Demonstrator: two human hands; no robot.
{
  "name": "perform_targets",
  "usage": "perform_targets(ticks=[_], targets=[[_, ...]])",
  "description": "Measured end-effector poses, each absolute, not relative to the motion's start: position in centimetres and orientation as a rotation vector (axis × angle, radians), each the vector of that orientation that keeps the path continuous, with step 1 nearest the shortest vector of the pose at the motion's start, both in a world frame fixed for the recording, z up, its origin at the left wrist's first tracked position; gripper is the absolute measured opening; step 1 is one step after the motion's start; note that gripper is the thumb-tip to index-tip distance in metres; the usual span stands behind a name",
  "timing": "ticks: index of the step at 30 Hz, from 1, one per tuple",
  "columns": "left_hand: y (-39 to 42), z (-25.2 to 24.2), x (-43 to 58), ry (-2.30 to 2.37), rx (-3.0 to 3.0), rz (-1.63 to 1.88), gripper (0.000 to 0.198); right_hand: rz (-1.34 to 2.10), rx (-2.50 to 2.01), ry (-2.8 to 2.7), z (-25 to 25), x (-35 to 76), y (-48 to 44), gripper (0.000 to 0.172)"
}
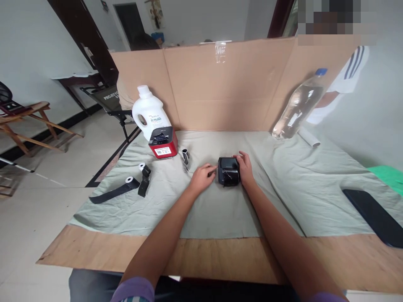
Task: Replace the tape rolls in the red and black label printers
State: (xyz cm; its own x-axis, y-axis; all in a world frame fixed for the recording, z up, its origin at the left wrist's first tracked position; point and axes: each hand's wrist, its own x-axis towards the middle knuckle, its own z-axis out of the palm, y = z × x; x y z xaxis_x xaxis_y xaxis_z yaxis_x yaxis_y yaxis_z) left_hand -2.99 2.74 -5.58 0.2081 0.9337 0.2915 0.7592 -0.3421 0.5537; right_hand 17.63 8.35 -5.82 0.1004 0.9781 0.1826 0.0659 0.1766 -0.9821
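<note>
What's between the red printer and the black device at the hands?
In the head view, one small roll lies on the cloth between red printer and black device, near the left hand.

1. White capitals reading "PROJECTO…", cut off at the edge, cross a black panel (109, 96) at left.
2. Jug label (153, 119): print too small to read.
3. Red box's sticker (163, 151): code, illegible.
</note>
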Motion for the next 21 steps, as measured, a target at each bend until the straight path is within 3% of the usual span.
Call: perform_targets(ticks=[16,21], targets=[[3.6,-6.6,-3.5,1.374,1.98,1.06,0.034,0.979,-1.131,-1.199,-6.4,17.7,8.9,0.053],[2.7,-6.3,-2.9,1.363,1.769,1.099,0.051,0.984,-1.124,-1.191,-6.6,17.7,9.0,0.052]])
